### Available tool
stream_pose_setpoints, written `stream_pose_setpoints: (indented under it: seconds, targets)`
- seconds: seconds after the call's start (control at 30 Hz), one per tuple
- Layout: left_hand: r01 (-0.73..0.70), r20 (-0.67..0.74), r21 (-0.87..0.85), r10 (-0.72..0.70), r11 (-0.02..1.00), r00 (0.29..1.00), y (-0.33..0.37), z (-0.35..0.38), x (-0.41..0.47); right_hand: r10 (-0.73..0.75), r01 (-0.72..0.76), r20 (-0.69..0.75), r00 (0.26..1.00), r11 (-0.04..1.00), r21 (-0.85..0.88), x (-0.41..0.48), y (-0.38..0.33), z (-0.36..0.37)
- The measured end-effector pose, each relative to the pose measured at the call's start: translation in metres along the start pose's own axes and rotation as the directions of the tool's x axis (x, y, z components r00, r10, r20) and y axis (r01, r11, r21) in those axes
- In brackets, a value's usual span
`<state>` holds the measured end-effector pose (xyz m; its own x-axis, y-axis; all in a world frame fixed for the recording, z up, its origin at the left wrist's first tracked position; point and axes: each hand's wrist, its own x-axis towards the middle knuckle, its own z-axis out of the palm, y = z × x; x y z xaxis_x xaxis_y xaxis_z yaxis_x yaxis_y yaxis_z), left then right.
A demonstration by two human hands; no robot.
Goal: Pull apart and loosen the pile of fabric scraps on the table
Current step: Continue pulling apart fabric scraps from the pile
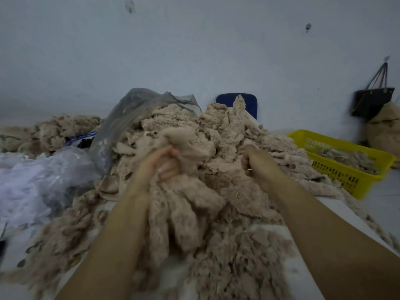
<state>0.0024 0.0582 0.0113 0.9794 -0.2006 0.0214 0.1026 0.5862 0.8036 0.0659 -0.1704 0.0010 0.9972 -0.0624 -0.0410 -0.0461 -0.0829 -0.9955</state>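
Pile of fabric scraps (216,131) is lying heaped across the white desk (337,215): beige, frayed, fluffy strips, all tangled. Left hand (161,163) is gripping a soft bunched clump at the pile's centre, fingers curled tight round it. Right hand (254,161) is digging into scraps just right of that clump, fingers curled on fabric. Detail around both is smearing. Crinkled plastic bags (43,176) are crowding the left side. Slotted yellow basket (350,178) is sitting off right, near the desk's edge, holding more scraps.
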Motion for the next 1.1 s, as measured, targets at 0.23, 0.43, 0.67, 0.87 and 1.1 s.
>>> stream_pose_setpoints:
  seconds: [0.23,0.43,0.67,0.87,1.1]
  targets:
    - [-0.034,-0.108,-0.202,0.012,0.979,0.994,0.006,-0.021,0.001,-0.040,0.485,0.514,0.857,0.403,-0.776,-0.014,0.044,-0.004]
    - [0.108,-0.064,-0.285,-0.132,0.952,0.989,-0.004,-0.016,0.005,-0.415,0.430,0.117,0.902,0.856,-0.286,-0.002,-0.026,-0.009]
    - [0.253,0.095,-0.140,-0.241,0.957,0.966,-0.035,0.020,0.010,-0.324,0.326,0.279,0.904,0.944,0.041,-0.025,-0.045,0.017]
    - [0.210,0.032,-0.310,-0.211,0.927,0.977,-0.021,0.013,0.014,-0.411,0.638,0.501,0.762,0.613,-0.466,-0.053,-0.011,0.026]
    - [-0.061,-0.183,-0.197,0.024,0.979,0.983,0.025,-0.018,0.003,-0.277,0.524,0.446,0.851,0.506,-0.685,-0.029,0.043,-0.031]
